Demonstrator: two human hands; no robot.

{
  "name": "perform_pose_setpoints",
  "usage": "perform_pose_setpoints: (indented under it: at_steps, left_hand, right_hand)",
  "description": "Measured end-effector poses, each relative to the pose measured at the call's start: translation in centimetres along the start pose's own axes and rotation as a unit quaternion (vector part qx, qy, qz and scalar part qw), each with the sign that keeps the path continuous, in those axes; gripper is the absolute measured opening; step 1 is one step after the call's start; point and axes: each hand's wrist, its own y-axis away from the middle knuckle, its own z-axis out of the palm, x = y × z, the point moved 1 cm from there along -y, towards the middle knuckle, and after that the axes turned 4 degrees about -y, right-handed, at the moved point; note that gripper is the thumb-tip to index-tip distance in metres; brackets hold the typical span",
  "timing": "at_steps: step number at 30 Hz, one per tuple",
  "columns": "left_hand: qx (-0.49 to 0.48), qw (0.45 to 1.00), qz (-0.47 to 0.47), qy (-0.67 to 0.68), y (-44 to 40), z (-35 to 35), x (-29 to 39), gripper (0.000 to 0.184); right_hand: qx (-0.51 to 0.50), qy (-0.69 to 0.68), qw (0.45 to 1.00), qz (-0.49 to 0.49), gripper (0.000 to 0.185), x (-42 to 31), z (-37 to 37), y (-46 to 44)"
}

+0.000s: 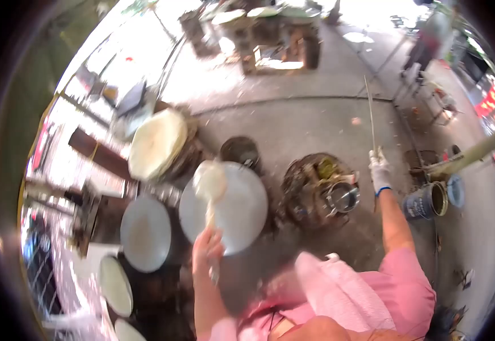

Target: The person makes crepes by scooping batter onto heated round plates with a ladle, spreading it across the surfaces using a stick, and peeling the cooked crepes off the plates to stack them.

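My left hand [206,249] is closed around the handle of a ladle [210,183] with a broad white round head. The ladle is over a large round pale-grey pan-like surface [246,207]; motion blur hides whether they touch. Far out to the right, my right hand [380,171] wears a white glove with a blue cuff. It grips a long thin stick [370,111] that points away from me. Between my hands stands a wide dark round container [297,196], with a metal pot [343,196] at its right edge.
A stack of round pale sheets [157,145] stands at the left, above another round grey surface [146,234]. A dark bucket [239,152] is behind the large surface. At right are a blue bucket [419,204] and a pole [475,150]. Another person [429,40] stands far right.
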Motion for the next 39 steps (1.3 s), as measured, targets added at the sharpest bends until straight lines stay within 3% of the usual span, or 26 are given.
perform_pose_setpoints:
  at_steps: [1,2,3,4,5,6,7,9,10,11,13,14,16,17,19,21,24,26,27,29,31,33,35,37,38,39]
  left_hand:
    - [-0.098,0.995,-0.01,0.007,-2.5,-1.2,-0.1,0.02]
    - [0.034,0.974,0.025,-0.221,-3.5,0.6,0.1,0.026]
    - [-0.002,0.99,-0.007,-0.144,-5.8,0.0,-0.3,0.03]
    - [0.009,0.988,0.014,-0.154,-7.8,0.1,-0.9,0.034]
    - [0.017,0.986,0.031,-0.165,-9.2,-0.1,-2.0,0.038]
    - [0.031,0.986,0.035,-0.159,-11.4,-1.2,-3.6,0.035]
    - [0.041,0.986,0.039,-0.155,-13.3,-2.6,-4.9,0.033]
    - [0.073,0.959,0.044,-0.269,-14.9,-5.2,-6.2,0.031]
    - [0.088,0.942,0.052,-0.318,-15.7,-6.2,-6.4,0.029]
    - [0.105,0.899,0.113,-0.41,-16.0,-7.7,-6.5,0.028]
    - [0.137,0.773,0.233,-0.573,-16.0,-10.5,-6.1,0.027]
    - [0.167,0.737,0.281,-0.591,-14.4,-10.1,-4.8,0.031]
    - [0.159,0.742,0.234,-0.608,-11.3,-9.6,-1.3,0.033]
    - [0.156,0.742,0.214,-0.616,-10.1,-9.7,0.5,0.034]
    - [0.176,0.739,0.107,-0.642,-9.3,-11.1,2.6,0.05]
    - [0.186,0.697,0.148,-0.676,-9.3,-14.0,2.5,0.034]
    - [0.169,0.686,0.217,-0.674,-7.1,-15.2,3.8,0.033]
    - [0.184,0.667,0.273,-0.669,-6.8,-17.8,3.5,0.032]
    - [0.183,0.659,0.36,-0.634,-6.3,-18.8,3.7,0.031]
    - [0.184,0.7,0.359,-0.589,-3.9,-18.7,5.2,0.026]
    - [0.209,0.67,0.352,-0.62,-3.0,-19.7,5.2,0.02]
    - [0.204,0.73,0.352,-0.549,-2.1,-18.5,5.2,0.012]
    - [0.222,0.752,0.3,-0.543,-1.0,-17.4,5.4,0.014]
    - [0.222,0.758,0.259,-0.556,0.0,-17.6,5.4,0.016]
    - [0.223,0.761,0.238,-0.561,0.6,-17.7,5.2,0.017]
    - [0.233,0.768,0.224,-0.552,1.0,-17.9,4.9,0.017]
  right_hand:
    - [-0.048,-0.029,0.998,0.034,0.024,-2.3,1.9,2.1]
    - [-0.121,-0.034,0.986,0.11,0.03,-3.9,3.9,4.9]
    - [-0.152,-0.029,0.988,-0.006,0.039,-3.3,6.5,8.0]
    - [-0.197,0.109,0.972,-0.067,0.049,-6.7,8.3,12.2]
    - [-0.191,0.055,0.978,-0.058,0.052,-2.9,11.0,15.7]
    - [-0.232,0.131,0.964,-0.018,0.053,-6.6,12.5,20.1]
    - [-0.213,0.082,0.97,-0.088,0.053,-5.6,14.7,23.8]
    - [-0.242,0.118,0.963,-0.019,0.054,-4.1,18.1,30.0]
    - [-0.272,0.225,0.935,0.033,0.054,-4.7,19.1,32.0]
    - [-0.275,0.257,0.924,0.061,0.054,-4.7,20.4,33.8]
    - [-0.283,0.174,0.936,0.116,0.055,-1.1,22.8,37.5]
    - [-0.283,0.163,0.935,0.135,0.055,-1.5,23.3,38.0]
    - [-0.283,0.139,0.934,0.168,0.055,-2.9,24.0,38.3]
    - [-0.263,0.179,0.936,0.151,0.054,-5.7,23.6,37.8]
    - [-0.178,0.115,0.973,0.089,0.051,-4.0,24.4,38.6]
    - [-0.224,0.117,0.957,0.143,0.049,-2.0,26.5,39.7]
    - [-0.276,0.033,0.95,0.139,0.05,-5.1,29.7,40.2]
    - [-0.27,0.165,0.946,0.071,0.05,-7.0,28.2,37.8]
    - [-0.269,0.231,0.934,0.042,0.05,-7.3,27.0,36.5]
    - [-0.209,0.056,0.975,0.041,0.05,-2.5,25.4,34.8]
    - [-0.325,0.004,0.926,0.193,0.046,-1.6,25.6,34.2]
    - [-0.387,-0.112,0.867,0.292,0.043,-1.7,28.3,35.2]
    - [-0.416,-0.068,0.866,0.268,0.043,-2.7,29.5,34.9]
    - [-0.424,0.052,0.894,0.136,0.044,-4.3,27.1,32.1]
    - [-0.399,0.08,0.913,0.013,0.045,-2.7,25.9,30.3]
    - [-0.367,0.066,0.928,-0.014,0.045,-1.4,25.1,28.5]
